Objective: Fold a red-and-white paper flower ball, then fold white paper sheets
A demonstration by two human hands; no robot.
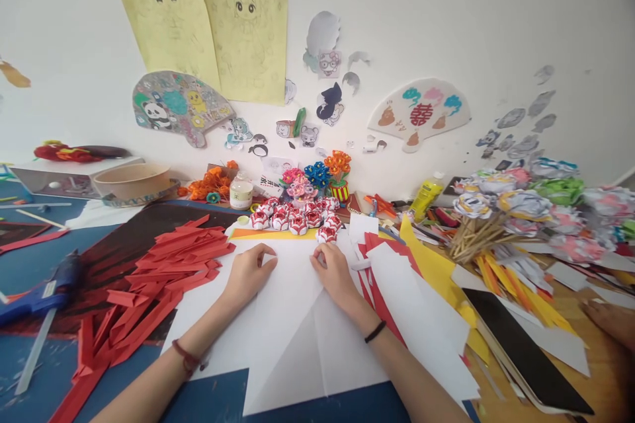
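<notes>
At the middle of the blue tabletop [213, 400], holds the left hand [249, 269] on a large, creased sheet of white paper [292, 304], with thumb and fingers curved and tips slightly apart. Holds the right hand [335, 272] opposite, over the same sheet, with thumb and forefinger bent close together; cannot tell whether pinching any paper. Has the sheet spread beneath both hands and between the forearms. Just beyond the fingertips, shows a cluster of red-and-white paper flowers [297, 221]. To the left, has a heap of folded red paper strips [163, 264], then a blue glue gun [42, 301]. To the right, has overlapping white paper pieces [421, 304], then a flat, black-faced device [526, 350]. At the far right edge, shows part of another person's hand [610, 317].
</notes>
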